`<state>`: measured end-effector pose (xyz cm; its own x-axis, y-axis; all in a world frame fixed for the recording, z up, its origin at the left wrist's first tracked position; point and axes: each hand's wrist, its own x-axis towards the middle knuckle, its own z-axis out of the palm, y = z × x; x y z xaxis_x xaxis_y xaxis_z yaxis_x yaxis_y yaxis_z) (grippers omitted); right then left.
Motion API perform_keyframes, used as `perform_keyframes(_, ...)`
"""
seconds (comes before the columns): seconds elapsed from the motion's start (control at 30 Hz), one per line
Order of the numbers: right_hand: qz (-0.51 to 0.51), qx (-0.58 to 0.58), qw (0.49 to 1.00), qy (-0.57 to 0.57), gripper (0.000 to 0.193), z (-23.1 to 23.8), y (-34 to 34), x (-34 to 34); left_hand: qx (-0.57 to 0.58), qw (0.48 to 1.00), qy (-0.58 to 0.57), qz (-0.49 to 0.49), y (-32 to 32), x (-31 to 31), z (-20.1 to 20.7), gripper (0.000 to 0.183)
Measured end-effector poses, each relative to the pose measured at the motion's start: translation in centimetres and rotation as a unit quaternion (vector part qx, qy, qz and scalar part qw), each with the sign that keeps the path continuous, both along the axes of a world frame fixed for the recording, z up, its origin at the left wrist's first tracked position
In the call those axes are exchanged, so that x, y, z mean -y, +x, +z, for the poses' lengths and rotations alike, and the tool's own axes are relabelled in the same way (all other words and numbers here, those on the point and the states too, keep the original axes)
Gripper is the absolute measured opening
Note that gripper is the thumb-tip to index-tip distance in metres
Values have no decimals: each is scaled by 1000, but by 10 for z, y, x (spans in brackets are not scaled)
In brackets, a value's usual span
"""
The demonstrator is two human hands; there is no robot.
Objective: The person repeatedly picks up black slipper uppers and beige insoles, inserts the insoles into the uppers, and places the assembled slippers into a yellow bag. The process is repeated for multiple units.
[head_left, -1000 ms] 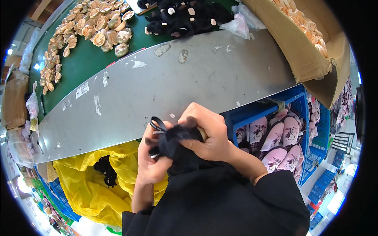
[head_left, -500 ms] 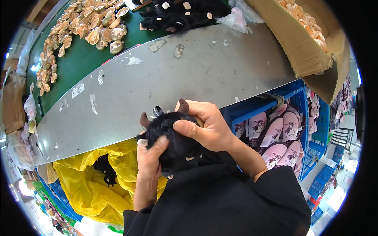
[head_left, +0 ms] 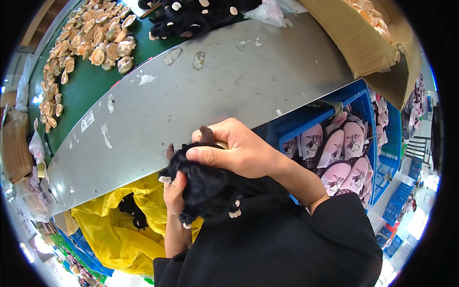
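Observation:
A black furry plush toy (head_left: 205, 186) with brown ears and pale feet is held between my two hands, in front of my black top and by the near edge of the metal table. My right hand (head_left: 239, 150) is closed round its head, thumb pressed on the fur beside one brown ear. A tan edge (head_left: 221, 143) shows under those fingers; the rest of that piece is hidden. On the toy's left side my left hand (head_left: 173, 193) grips the body, its thumb by a small pale paw. Most of the left fingers are behind the toy.
Tan moulded shell pieces (head_left: 98, 40) lie heaped on the green surface (head_left: 81, 95), with more black plush pieces (head_left: 201, 21) beside them. A cardboard box (head_left: 354, 40) stands far right. Below are a yellow bag (head_left: 105, 234) and a blue crate (head_left: 306, 131) of pink slippers (head_left: 330, 148).
The toy has tilted and turned in my hands, so its pale feet show more. My right hand has shifted left over its head. The view has moved slightly right.

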<state>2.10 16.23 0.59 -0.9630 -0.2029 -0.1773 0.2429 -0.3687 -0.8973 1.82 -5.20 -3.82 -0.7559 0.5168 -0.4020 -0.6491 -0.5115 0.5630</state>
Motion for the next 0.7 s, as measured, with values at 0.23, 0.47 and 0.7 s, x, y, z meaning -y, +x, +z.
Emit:
perform_keyframes(0.23, 21, -71, 991, 116, 35, 0, -5, -1, -50, 996, -70, 8, 8, 10, -10, 93)
perform_keyframes(0.47, 117, -66, 989, 59, 38, -10, -21, -10, -82, 996, -20, -22, 5, 17, -18, 92)
perform_keyframes(0.7, 96, -53, 989, 97, 37, -4, -22, -7, 3, 997, 79, 4, 8, 3, -31, 74)
